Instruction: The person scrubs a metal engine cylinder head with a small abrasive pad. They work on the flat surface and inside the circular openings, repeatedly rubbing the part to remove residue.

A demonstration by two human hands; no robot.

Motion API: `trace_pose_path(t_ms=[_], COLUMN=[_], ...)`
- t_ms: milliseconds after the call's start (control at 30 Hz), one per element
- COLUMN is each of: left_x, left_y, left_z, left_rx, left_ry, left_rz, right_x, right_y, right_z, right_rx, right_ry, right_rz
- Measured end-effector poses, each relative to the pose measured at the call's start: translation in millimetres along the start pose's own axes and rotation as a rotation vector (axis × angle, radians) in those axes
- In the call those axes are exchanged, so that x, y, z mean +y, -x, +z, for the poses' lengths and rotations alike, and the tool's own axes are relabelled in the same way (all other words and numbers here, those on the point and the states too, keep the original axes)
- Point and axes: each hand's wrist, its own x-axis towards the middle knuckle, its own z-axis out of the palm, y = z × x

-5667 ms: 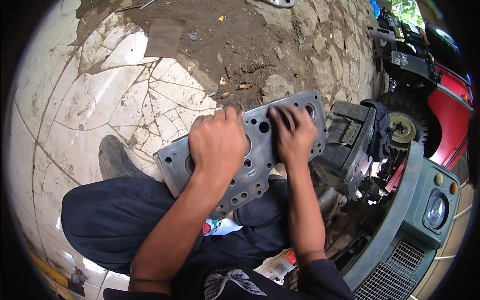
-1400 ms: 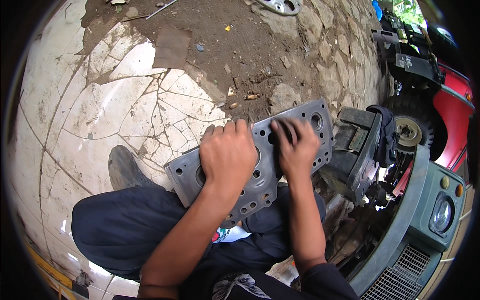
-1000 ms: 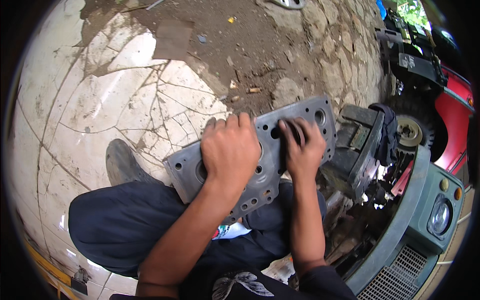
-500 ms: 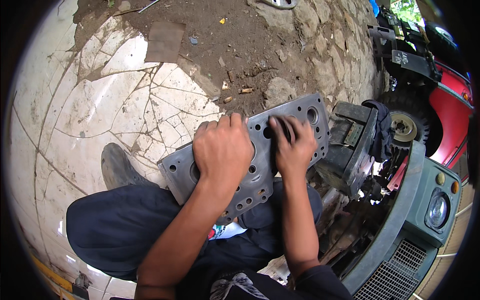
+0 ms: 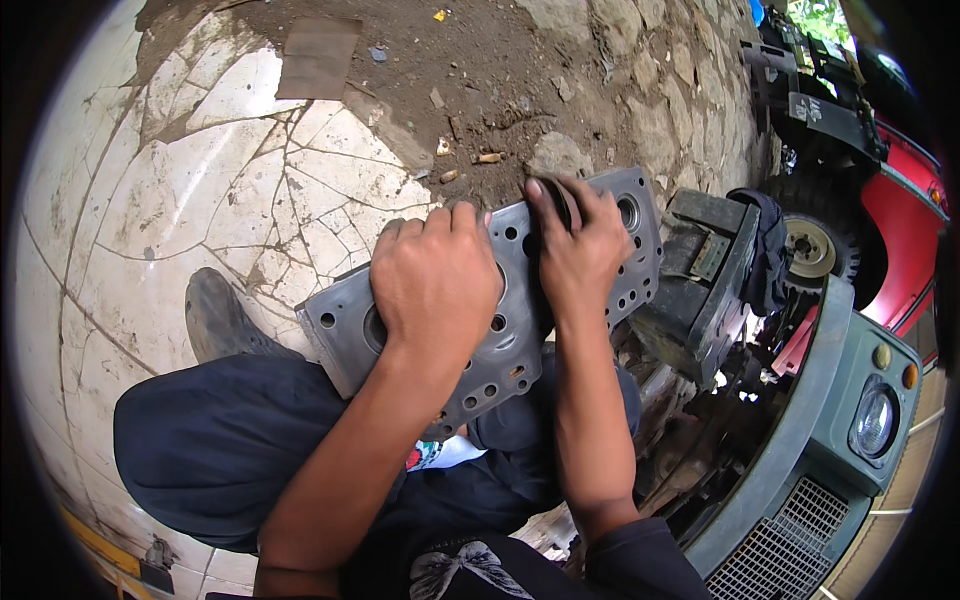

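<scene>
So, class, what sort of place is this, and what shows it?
Probably a rough vehicle workshop: a holed metal engine part, a green vehicle front with headlamp and a red vehicle.

Floor (image 5: 150,215): white tile, cracked throughout, soiled in patches; bare soil (image 5: 420,70) adjoins it, bearing a brown flat sheet (image 5: 319,58), a blue scrap (image 5: 377,54) and a yellow scrap (image 5: 439,15); stone paving (image 5: 665,105) lies to the right of the soil. Right side: a dark boxy part (image 5: 680,305), with dark cloth (image 5: 768,255) at its edge; a tyred wheel (image 5: 808,247) (pale rim) beside a red body panel (image 5: 880,240); below, a green vehicle front with round headlamp (image 5: 874,423), orange lamp (image 5: 910,376) and mesh grille (image 5: 790,545); green foliage (image 5: 822,22) at upper right.
</scene>
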Motion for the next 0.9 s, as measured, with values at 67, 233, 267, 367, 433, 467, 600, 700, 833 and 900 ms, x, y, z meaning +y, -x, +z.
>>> trace_pose_path(t_ms=[67,233,267,367,433,467,600,700,833,900], left_x=[-1.6,1.8,1.3,-0.2,-1.1,-1.0,2.1,2.9,3.2,-0.1], left_y=[2.3,0.9,-2.5,1.5,-2.2,-0.7,-2.7,1.9,1.5,-2.1], left_z=[-1.9,-1.7,-3.8,-4.2,-4.3,-3.4,-3.4,-3.3,-0.3,-3.0], left_rx=[-0.02,-0.014,-0.027,-0.051,-0.034,-0.027,-0.02,-0.063,-0.012,0.015], left_ry=[0.003,-0.03,-0.03,-0.016,-0.021,-0.038,-0.028,-0.017,-0.023,-0.009], left_rz=[-0.016,-0.012,-0.01,-0.035,-0.034,-0.028,-0.012,-0.047,-0.007,-0.006], right_x=[0.1,5.9,-5.5,-0.4,3.1,6.6,0.9,23.9,11.8,3.9], right_y=[4.9,8.9,-2.0,7.3,17.0,22.0,-5.9,30.8,3.2,-9.2], right_z=[-0.1,-4.7,-1.2,-2.8,-8.3,-10.2,2.4,-10.4,0.3,6.3], right_rx=[-0.024,-0.078,-0.043,-0.035,-0.067,-0.095,0.011,-0.06,0.021,0.04], right_ry=[-0.019,-0.015,0.089,0.01,-0.021,-0.033,0.068,-0.097,0.106,0.09], right_rz=[0.007,0.017,0.03,0.05,0.081,0.101,0.007,0.108,0.074,0.041])
